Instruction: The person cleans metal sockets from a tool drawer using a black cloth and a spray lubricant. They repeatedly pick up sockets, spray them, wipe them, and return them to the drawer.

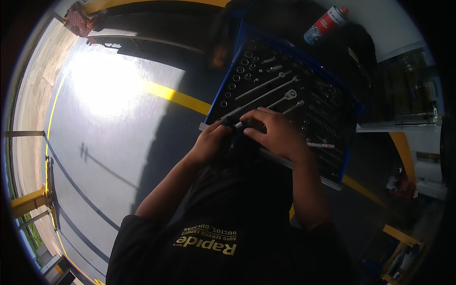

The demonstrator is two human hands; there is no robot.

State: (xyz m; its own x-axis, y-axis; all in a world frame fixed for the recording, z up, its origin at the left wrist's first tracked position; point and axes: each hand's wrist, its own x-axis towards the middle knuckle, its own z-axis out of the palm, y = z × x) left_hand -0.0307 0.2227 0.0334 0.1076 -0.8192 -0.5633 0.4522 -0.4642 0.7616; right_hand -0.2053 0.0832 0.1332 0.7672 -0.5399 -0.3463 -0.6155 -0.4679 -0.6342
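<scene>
My left hand [212, 141] is closed around a dark tool [230, 122] with a short bright metal end; my fingers hide most of it, and its exact kind cannot be made out. My right hand [280, 130] meets it from the other side, with curled thumb and forefinger at the metal end. Both hands are over the near edge of an open blue tool drawer [218, 101]. Beyond them in its black insert lie a ratchet [289, 95], a long combination wrench [280, 89] and several sockets [237, 71].
A red, white and blue spray can [326, 25] stands behind the drawer at the upper right. More wrenches fill the drawer's right half, with a white pen-like stick [320, 145] among them. Left lies grey floor [109, 142] with a yellow stripe [175, 96] and bright glare.
</scene>
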